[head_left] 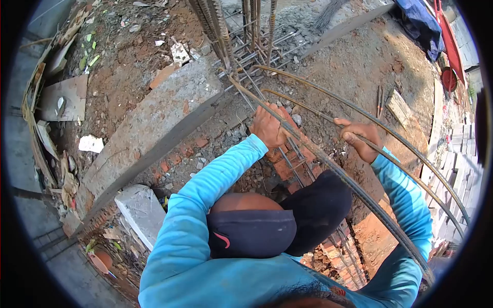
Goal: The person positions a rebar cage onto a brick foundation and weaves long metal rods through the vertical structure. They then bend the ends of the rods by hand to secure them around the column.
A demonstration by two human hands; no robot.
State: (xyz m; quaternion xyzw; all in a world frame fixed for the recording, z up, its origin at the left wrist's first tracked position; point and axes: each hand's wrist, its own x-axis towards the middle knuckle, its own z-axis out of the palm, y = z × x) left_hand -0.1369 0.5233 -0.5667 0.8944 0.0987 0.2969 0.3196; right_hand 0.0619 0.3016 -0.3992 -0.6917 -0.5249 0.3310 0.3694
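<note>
My right hand (362,139) is closed round a thin steel rebar (321,114), which curves from near the column bars down past my right forearm. My left hand (269,127) has its fingers curled at the lower end of the column, against a thicker long rebar (339,172) that crosses over it. Its fingertips are partly hidden. Another bent rebar (354,105) arcs above my right hand. Beneath my hands, a narrow rebar cage (295,163) with stirrups lies along a strip of red bricks (284,168).
Upright column rebars (221,38) stand ahead. A concrete beam (169,110) runs along the left, with a grey concrete block (139,210) near my left elbow. Rubble and soil surround the trench. A wooden plank (399,108), a blue tarp (418,25) and stacked grey blocks (465,167) are to the right.
</note>
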